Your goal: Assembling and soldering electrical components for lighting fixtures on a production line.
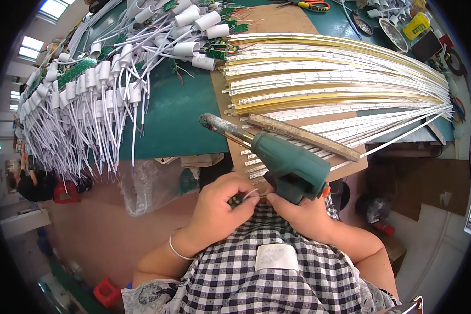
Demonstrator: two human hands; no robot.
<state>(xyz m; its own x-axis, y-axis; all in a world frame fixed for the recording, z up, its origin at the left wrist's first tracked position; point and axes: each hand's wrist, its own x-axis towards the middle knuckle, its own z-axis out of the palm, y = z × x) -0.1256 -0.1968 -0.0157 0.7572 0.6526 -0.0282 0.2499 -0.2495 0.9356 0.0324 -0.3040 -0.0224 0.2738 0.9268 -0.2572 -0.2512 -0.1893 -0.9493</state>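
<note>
My left hand (pixel 222 204) is closed, its thumb and forefinger pinching a thin pale wire (pixel 250 193). A bit of green circuit board (pixel 236 200) shows within its curled fingers. My right hand (pixel 301 214) is closed close beside it, its thumb near the wire ends. From that hand rises a green pistol-shaped soldering gun (pixel 290 162); its dark grip runs down into the fingers. The gun's stained metal barrel (pixel 225 125) points to the far left, above the table. It covers part of the right fingers, so the exact pinch there is hidden.
Long white and yellow LED strips (pixel 319 78) fan across a brown board (pixel 288 20), with a wooden bar (pixel 303 137) over them. Many white lamp caps with wires (pixel 104 78) hang over the green table's (pixel 167 115) left edge. Pliers (pixel 314 5) lie at the back.
</note>
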